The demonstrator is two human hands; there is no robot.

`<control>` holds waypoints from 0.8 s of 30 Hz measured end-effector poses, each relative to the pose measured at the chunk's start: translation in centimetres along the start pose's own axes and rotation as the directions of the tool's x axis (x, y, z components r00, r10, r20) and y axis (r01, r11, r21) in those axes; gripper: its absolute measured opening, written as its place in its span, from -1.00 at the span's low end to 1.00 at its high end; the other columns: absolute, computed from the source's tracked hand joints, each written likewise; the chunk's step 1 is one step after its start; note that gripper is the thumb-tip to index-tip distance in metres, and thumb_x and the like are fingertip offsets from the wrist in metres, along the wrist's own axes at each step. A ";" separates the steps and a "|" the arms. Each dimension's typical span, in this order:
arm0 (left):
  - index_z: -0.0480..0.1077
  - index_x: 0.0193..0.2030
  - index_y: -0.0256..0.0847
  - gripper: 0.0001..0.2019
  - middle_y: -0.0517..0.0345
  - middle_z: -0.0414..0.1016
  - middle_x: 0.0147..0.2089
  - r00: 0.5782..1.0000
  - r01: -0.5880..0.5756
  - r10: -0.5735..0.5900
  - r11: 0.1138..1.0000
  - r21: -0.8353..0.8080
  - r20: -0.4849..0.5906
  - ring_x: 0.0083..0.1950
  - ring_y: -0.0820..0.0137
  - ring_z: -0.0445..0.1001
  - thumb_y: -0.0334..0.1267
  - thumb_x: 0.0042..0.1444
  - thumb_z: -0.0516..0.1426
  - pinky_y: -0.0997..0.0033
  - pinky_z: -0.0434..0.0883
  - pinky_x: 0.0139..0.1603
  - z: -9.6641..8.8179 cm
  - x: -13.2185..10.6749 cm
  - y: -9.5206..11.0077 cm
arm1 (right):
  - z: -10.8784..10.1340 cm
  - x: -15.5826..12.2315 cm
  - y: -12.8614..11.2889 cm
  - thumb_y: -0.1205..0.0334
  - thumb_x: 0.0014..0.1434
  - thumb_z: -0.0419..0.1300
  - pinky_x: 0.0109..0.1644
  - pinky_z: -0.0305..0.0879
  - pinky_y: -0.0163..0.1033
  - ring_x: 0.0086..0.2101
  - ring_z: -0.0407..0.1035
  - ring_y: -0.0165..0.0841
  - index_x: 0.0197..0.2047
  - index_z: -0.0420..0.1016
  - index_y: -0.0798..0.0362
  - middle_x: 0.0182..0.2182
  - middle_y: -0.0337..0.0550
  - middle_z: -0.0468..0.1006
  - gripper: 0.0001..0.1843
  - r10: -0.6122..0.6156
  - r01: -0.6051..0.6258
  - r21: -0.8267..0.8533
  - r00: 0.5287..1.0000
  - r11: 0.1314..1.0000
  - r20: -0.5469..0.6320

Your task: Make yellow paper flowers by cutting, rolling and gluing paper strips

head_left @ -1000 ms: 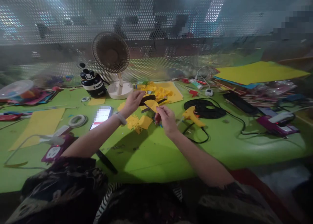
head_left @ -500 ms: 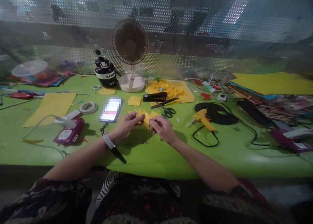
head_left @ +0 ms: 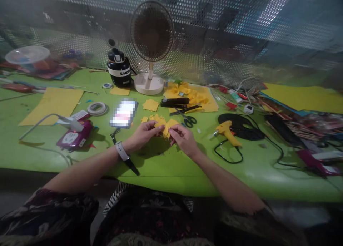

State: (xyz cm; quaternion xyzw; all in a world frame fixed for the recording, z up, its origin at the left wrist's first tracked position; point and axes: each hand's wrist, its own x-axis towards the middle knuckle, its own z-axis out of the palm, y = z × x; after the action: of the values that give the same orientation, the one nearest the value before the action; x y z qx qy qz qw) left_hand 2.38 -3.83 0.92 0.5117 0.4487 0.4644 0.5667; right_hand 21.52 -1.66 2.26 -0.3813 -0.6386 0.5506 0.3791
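Between my two hands is a yellow paper piece point(head_left: 165, 129) with folded or layered edges. My left hand point(head_left: 147, 134) pinches its left side between thumb and fingers. On its right side my right hand point(head_left: 183, 138) grips the paper with thumb and fingertips. More yellow paper scraps point(head_left: 153, 118) lie just behind my fingers, partly hidden. Black scissors point(head_left: 189, 121) rest on the table beyond my right hand. A stapler point(head_left: 174, 102) lies farther back, beside a small stack of cut yellow paper point(head_left: 150, 105).
A phone point(head_left: 123, 113), tape roll point(head_left: 97, 108) and purple power socket point(head_left: 75, 137) lie to the left. At the right is a yellow glue gun point(head_left: 228, 132) with a looping cable. A fan point(head_left: 149, 84) and bottle point(head_left: 119, 72) stand behind; yellow paper flowers point(head_left: 197, 96) lie on a sheet.
The view has tilted and shifted slightly. Both hands still hold the yellow paper, which now shows turned a little, with its right-hand part facing up more.
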 end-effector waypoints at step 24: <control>0.47 -0.30 -0.23 -0.68 0.17 0.51 -0.34 0.992 0.127 -0.125 0.983 -0.134 0.021 -0.40 0.50 0.40 0.02 0.08 0.30 0.43 0.32 -0.33 0.2 -0.2 -0.2 | -0.2 0.1 0.1 -0.15 0.11 0.30 -0.56 0.41 -0.38 -0.61 0.39 -0.48 -0.33 0.50 0.07 -0.54 -0.29 0.48 -0.59 0.018 -0.019 0.014 0.999 1.000 0.044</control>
State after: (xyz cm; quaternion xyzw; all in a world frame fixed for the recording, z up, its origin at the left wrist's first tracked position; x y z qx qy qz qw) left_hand 2.55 -4.04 0.74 0.4456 0.4442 0.4538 0.6310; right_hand 21.68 -1.44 2.18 -0.3723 -0.6390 0.5670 0.3627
